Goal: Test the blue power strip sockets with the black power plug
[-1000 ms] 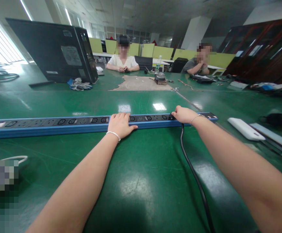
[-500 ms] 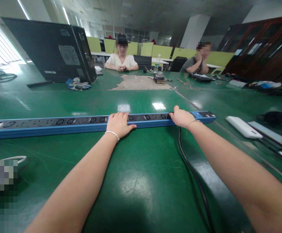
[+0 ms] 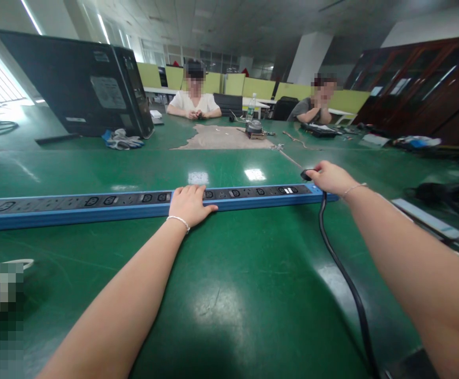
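A long blue power strip [image 3: 249, 202] with a row of black sockets lies across the green table. My left hand [image 3: 190, 204] spans its middle, fingers over the top and far edge, thumb out along the near side, holding it down. Above the strip's right end, my right hand [image 3: 332, 177] pinches a black plug [image 3: 307, 173], which is off the sockets. From the plug a thick black cable [image 3: 342, 268] hangs down and runs along the table toward me. Some sockets under my left hand are hidden.
A black computer tower [image 3: 75, 87] and a pair of gloves [image 3: 122, 139] are at the back left. Across the table sit a person in white [image 3: 193, 102] and a person in grey [image 3: 310, 108]. A bottle [image 3: 251, 107] stands near a small device [image 3: 254, 129]. Dark cables [image 3: 450, 197] lie at right.
My right hand has pulled the plug up out of the strip and moved it right, the cable trailing along. My left hand stays on the strip.
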Available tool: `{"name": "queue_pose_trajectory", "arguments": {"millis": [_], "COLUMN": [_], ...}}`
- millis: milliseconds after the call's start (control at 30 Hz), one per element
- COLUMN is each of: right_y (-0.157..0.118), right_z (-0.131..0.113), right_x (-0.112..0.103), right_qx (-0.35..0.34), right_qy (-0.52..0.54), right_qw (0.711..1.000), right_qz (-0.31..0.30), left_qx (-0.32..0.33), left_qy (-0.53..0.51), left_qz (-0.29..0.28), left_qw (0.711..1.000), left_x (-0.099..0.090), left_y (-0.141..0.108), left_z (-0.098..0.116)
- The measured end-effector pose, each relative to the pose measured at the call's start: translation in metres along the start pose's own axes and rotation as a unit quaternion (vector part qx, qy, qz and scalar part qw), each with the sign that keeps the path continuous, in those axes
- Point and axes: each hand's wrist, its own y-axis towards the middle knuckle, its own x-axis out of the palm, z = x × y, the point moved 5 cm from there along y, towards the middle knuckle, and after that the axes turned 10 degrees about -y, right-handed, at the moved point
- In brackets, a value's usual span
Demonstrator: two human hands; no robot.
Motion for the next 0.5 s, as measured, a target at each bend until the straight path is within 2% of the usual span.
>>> {"name": "queue_pose_trajectory", "arguments": {"millis": [167, 267, 433, 500], "right_y": [0.006, 0.006, 0.008, 0.012], "right_z": [0.016, 0.019, 0.017, 0.015], "right_x": [0.033, 0.043, 0.046, 0.051], "right_qx": [0.011, 0.018, 0.013, 0.004], "right_qy": [-0.003, 0.015, -0.027, -0.038], "right_qw": [0.998, 0.995, 0.999, 0.999], "right_qz": [-0.065, -0.099, -0.035, -0.036], "left_qx": [0.002, 0.001, -0.003, -0.007], "left_qy": [0.005, 0.009, 0.0, -0.005], "left_qz": [0.007, 0.009, 0.002, -0.003], "left_qw": [1.0, 1.0, 1.0, 1.0], "left_x": [-0.001, 0.0, 0.0, 0.001], "left_y": [0.0, 0.0, 0.001, 0.001], "left_z": [0.0, 0.0, 0.0, -0.001]}}
